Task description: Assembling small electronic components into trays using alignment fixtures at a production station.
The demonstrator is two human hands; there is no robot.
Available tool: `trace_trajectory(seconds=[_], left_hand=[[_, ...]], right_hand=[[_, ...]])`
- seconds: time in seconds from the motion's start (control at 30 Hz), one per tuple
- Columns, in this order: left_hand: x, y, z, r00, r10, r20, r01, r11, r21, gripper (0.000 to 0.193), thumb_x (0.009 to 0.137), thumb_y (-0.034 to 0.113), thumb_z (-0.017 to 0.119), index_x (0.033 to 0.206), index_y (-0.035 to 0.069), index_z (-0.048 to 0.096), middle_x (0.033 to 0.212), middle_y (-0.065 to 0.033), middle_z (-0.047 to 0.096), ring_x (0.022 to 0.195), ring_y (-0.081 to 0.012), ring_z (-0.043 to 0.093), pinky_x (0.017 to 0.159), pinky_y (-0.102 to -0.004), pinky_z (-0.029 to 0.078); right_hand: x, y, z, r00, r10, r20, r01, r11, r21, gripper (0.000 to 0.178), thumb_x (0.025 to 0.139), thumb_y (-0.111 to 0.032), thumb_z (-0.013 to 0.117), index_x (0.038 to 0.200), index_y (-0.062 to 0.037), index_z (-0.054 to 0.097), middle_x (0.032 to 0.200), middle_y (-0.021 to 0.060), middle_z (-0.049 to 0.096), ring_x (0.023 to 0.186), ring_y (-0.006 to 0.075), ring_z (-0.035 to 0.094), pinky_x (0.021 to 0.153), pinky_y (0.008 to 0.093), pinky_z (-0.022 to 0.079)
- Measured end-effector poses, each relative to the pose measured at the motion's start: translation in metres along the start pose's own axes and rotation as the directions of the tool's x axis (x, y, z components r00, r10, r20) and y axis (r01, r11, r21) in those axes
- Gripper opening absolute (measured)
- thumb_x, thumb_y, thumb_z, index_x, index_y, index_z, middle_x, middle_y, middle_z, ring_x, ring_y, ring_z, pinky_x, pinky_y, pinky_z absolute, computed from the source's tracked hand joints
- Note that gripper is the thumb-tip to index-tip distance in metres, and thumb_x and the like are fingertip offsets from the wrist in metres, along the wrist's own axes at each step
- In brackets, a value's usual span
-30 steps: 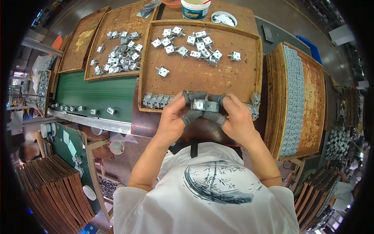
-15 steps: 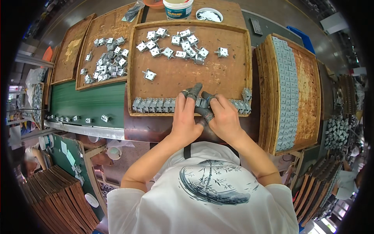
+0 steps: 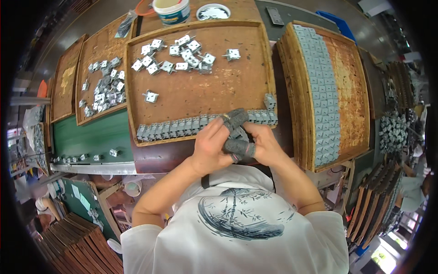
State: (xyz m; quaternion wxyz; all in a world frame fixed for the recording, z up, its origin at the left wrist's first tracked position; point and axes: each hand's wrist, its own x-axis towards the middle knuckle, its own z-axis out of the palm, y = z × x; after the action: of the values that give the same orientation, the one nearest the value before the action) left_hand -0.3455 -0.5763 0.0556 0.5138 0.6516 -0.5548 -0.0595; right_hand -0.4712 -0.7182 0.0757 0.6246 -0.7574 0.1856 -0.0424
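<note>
My left hand (image 3: 211, 145) and my right hand (image 3: 267, 145) meet just in front of the near edge of a shallow wooden tray (image 3: 200, 26). Dark grey wraps cover several of the fingers. Pinched between both hands is a small grey metal part (image 3: 237, 133), mostly hidden by the fingers. Behind them, a tight row of metal parts (image 3: 171, 128) lines the tray's near side, partly covered by my hands. One more metal part (image 3: 269, 101) stands by the row's right end. Loose metal parts (image 3: 187, 55) lie scattered toward the back, and a single part (image 3: 150, 96) rests at the left.
To the right, stacked trays (image 3: 292, 91) carry neat rows of parts (image 3: 323, 91). Another tray (image 3: 86, 119) on the left holds a heap of parts, beside a green belt (image 3: 91, 137). A white bucket (image 3: 172, 13) and a round dish (image 3: 213, 12) stand behind the main tray.
Both hands have drawn back from the row toward my body, with the small metal part between them. The row is now more exposed. The whole view has shifted, so the trays appear further left.
</note>
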Motion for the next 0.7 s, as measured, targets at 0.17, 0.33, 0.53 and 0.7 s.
trace_trajectory(seconds=[0.17,0.33,0.53,0.7], left_hand=[[0.042,-0.035,0.037,0.963,-0.185,0.193,0.183,0.983,0.029,0.065,0.066,0.008,0.076,0.128,0.009,0.060,0.111,-0.0182,0.054,0.107,-0.0397,0.051,0.094,-0.0441,0.044],[0.071,-0.100,0.083,0.794,-0.472,0.383,0.546,0.831,-0.108,0.056,0.070,0.007,0.069,0.126,0.007,0.062,0.112,-0.0196,0.051,0.104,-0.0386,0.053,0.092,-0.0405,0.045],[0.086,-0.097,0.107,0.602,-0.533,0.594,0.645,0.764,0.032,0.058,0.075,0.011,0.066,0.132,0.002,0.058,0.128,-0.0221,0.050,0.119,-0.0375,0.053,0.101,-0.0377,0.043],[0.076,-0.096,0.109,0.612,-0.568,0.550,0.676,0.737,0.009,0.061,0.073,0.013,0.066,0.130,-0.004,0.055,0.127,-0.0261,0.050,0.117,-0.0402,0.053,0.099,-0.0422,0.045]], right_hand=[[0.003,-0.013,-0.082,0.987,0.127,-0.096,-0.159,0.805,-0.571,0.030,0.084,-0.029,0.073,0.097,-0.0021,0.070,0.077,0.0135,0.069,0.070,0.0200,0.065,0.067,0.0343,0.050],[0.015,-0.007,-0.212,0.860,0.067,-0.507,-0.255,0.916,-0.310,0.023,0.090,-0.020,0.063,0.101,-0.0017,0.071,0.077,0.0046,0.067,0.068,0.0135,0.060,0.064,0.0289,0.046],[0.084,0.036,-0.315,0.679,-0.010,-0.734,-0.341,0.881,-0.327,0.028,0.091,-0.026,0.061,0.102,-0.0021,0.071,0.079,0.0058,0.067,0.065,0.0139,0.058,0.060,0.0296,0.042],[0.167,0.067,-0.340,0.676,0.122,-0.727,-0.549,0.742,-0.386,0.053,0.086,-0.049,0.063,0.121,-0.0103,0.069,0.119,0.0190,0.068,0.114,0.0312,0.063,0.096,0.0412,0.047]])
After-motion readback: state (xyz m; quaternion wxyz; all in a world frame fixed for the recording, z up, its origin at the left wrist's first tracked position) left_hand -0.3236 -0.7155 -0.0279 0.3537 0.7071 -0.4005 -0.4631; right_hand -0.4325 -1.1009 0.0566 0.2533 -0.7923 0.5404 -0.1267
